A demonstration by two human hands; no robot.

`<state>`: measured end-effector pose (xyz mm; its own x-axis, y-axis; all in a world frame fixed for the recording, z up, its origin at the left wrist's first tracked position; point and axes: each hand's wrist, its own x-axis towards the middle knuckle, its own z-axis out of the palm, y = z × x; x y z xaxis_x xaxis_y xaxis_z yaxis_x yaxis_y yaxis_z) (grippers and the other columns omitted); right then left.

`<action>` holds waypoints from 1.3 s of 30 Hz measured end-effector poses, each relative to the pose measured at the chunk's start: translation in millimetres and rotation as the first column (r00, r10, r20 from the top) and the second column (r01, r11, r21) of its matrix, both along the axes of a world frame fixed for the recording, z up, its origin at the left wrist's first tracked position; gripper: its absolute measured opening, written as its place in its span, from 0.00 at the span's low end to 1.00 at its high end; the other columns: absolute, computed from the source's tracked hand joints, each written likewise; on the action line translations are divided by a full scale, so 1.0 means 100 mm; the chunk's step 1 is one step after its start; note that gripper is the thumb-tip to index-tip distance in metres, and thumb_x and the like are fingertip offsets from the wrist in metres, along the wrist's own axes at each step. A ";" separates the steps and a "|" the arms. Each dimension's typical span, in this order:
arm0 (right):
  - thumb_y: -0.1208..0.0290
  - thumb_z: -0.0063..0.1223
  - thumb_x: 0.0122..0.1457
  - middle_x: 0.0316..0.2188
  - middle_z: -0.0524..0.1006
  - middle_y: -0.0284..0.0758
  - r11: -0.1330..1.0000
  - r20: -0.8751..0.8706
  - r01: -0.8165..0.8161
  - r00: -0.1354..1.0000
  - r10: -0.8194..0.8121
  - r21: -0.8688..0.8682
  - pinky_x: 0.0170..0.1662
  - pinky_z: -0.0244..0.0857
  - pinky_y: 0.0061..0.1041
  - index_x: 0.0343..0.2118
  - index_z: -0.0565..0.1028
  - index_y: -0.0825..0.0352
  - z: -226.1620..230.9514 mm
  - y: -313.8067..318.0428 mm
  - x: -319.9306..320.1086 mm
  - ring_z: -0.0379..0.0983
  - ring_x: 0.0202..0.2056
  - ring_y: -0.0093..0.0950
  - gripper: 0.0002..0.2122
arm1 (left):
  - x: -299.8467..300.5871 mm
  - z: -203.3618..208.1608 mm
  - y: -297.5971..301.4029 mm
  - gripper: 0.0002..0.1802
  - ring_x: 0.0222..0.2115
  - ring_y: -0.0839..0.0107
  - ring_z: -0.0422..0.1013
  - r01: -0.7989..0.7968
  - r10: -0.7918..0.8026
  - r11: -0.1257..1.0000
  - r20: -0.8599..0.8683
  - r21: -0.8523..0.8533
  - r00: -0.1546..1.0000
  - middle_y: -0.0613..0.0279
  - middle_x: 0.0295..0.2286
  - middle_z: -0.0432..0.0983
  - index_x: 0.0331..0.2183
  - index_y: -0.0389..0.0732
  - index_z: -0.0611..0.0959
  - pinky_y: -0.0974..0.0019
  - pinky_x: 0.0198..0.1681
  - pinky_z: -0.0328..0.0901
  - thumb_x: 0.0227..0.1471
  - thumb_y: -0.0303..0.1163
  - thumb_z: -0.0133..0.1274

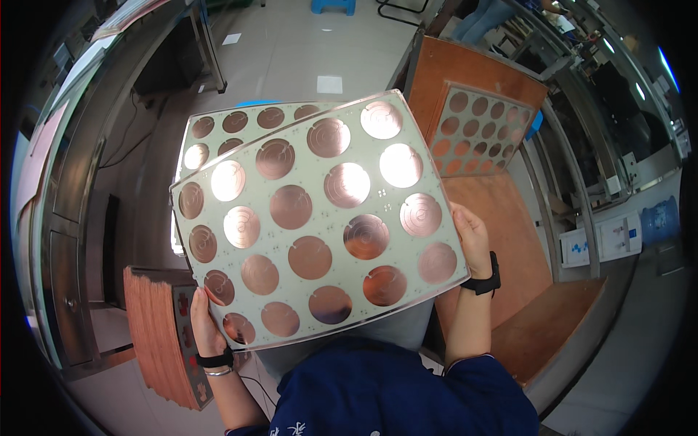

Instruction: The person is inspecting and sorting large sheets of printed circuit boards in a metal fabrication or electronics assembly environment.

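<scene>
A large pale circuit board panel (320,225) with rows of round copper discs is tilted up in front of my body. My left hand (206,325) grips its lower left edge, thumb on the front face; the fingers behind are hidden. At the right edge, my right hand (472,236) is closed on the same panel. Behind its upper left part shows a similar copper-disc panel (212,142), mostly covered; what supports that one is hidden.
To the right stands a brown wooden rack (491,207), with another copper-disc panel (476,131) leaning against its back. A thick stack of reddish-edged sheets (154,334) stands at lower left. Metal cabinets (65,291) line the left side; a blue stool (333,6) is far ahead.
</scene>
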<state>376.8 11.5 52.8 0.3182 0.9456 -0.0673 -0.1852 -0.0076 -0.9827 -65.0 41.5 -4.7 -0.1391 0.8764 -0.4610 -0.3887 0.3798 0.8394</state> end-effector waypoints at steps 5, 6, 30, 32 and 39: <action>0.66 0.39 0.63 0.42 0.72 0.36 0.997 -0.080 -0.037 0.996 0.043 0.069 0.44 0.63 0.19 0.48 0.66 0.75 -0.01 0.00 -0.04 0.69 0.41 0.21 0.17 | -0.22 -0.15 -0.02 0.16 0.32 0.76 0.69 0.068 -0.069 0.984 -0.002 0.163 0.998 0.65 0.29 0.72 0.32 0.39 0.73 0.72 0.36 0.65 0.60 0.41 0.39; 0.66 0.39 0.63 0.42 0.72 0.36 0.996 -0.081 -0.042 0.996 0.048 0.073 0.44 0.63 0.19 0.48 0.66 0.75 0.01 0.01 -0.05 0.69 0.41 0.21 0.17 | -0.20 -0.11 -0.01 0.16 0.32 0.76 0.69 0.064 -0.065 0.984 -0.003 0.167 0.998 0.65 0.29 0.72 0.32 0.39 0.73 0.72 0.36 0.65 0.60 0.41 0.39; 0.56 0.44 0.58 0.52 0.65 0.39 0.894 -0.682 0.041 0.662 0.310 0.446 0.53 0.59 0.41 0.47 0.65 0.65 -0.58 0.16 0.08 0.62 0.52 0.32 0.20 | 0.27 0.19 0.23 0.21 0.42 0.71 0.70 -0.002 -0.048 0.871 0.089 0.491 0.995 0.53 0.45 0.69 0.52 0.38 0.65 0.70 0.43 0.70 0.58 0.31 0.43; 0.55 0.43 0.58 0.52 0.65 0.39 0.898 -0.685 0.033 0.659 0.310 0.438 0.53 0.59 0.41 0.48 0.64 0.66 -0.55 0.12 0.02 0.62 0.52 0.32 0.21 | 0.25 0.10 0.21 0.22 0.41 0.73 0.71 -0.001 -0.084 0.881 0.157 0.474 0.984 0.54 0.45 0.70 0.53 0.36 0.64 0.70 0.41 0.71 0.57 0.30 0.43; 0.52 0.41 0.58 0.52 0.65 0.41 0.907 -0.692 0.008 0.649 0.315 0.421 0.52 0.61 0.41 0.51 0.61 0.66 -0.52 0.03 -0.11 0.63 0.51 0.35 0.25 | 0.33 0.27 0.15 0.25 0.43 0.69 0.70 -0.074 -0.082 0.952 0.482 0.296 0.872 0.54 0.47 0.67 0.55 0.38 0.58 0.68 0.42 0.70 0.59 0.37 0.38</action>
